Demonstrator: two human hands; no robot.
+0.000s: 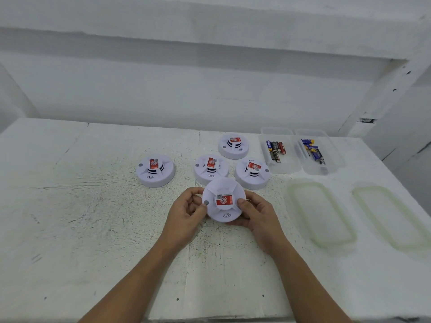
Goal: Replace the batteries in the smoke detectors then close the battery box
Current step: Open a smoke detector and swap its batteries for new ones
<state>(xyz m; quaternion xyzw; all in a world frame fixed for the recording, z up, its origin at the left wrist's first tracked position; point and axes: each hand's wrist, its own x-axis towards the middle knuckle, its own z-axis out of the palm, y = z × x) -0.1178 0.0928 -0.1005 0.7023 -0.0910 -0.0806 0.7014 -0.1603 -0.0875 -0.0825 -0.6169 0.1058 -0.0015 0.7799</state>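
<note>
I hold a round white smoke detector [223,199] with a red label, lifted above the table and tilted toward me. My left hand [187,209] grips its left rim and my right hand [255,212] grips its right rim. Several more white detectors stand on the table behind it, one apart at the left [155,170] and three clustered in the middle [211,167]. At the back right, a clear open box [279,167] holds black and red batteries [275,150]. Beside it a second clear open box [331,164] holds blue batteries [313,151].
Two clear lids with pale green seals lie flat at the right, one [321,213] near my right hand and the other [391,217] by the table's right edge. The white table [81,217] is scuffed. A white wall rises behind it.
</note>
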